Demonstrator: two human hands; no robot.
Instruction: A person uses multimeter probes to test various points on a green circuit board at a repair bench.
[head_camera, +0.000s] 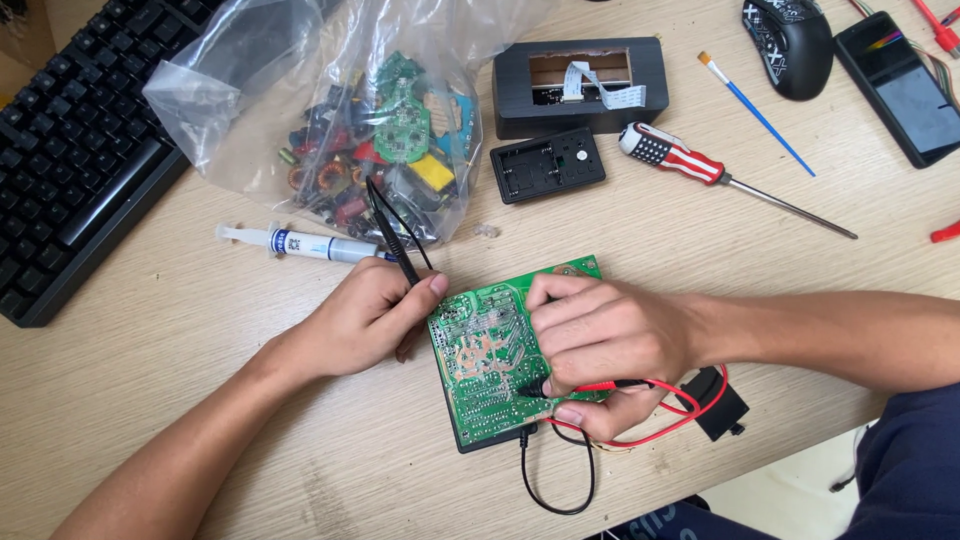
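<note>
From the head camera I look down on a pale wooden desk (200, 400) where a green circuit board (490, 350) lies solder side up, near the front edge and between my two hands. My left hand (365, 320) rests at the board's left edge, fingers closed around black tweezers (392, 232) whose free end points up and away toward a clear plastic bag of salvaged components (370, 140); the tips are hidden behind my thumb, so I cannot tell whether they touch the board. My right hand (600, 345) lies across the board's right half, closed on a probe with a red lead (640, 385) — its dark tip meets the lower middle of the board. A black lead (555, 490) loops off the board's near edge, and both wires run toward a small black box (715, 400) at the desk's rim. As I judge it, the work on the board is under way rather than finished: no part has been lifted clear and nothing lies loose beside the board. Behind it sit a white syringe of paste (300, 243), a black casing with a ribbon cable (580, 85), a battery cover (547, 165) and a striped-handled screwdriver (690, 165) — untouched for now. A black keyboard (70, 150) fills the far left; a mouse (790, 45), a blue brush (755, 110) and a phone (905, 85) sit far right.
</note>
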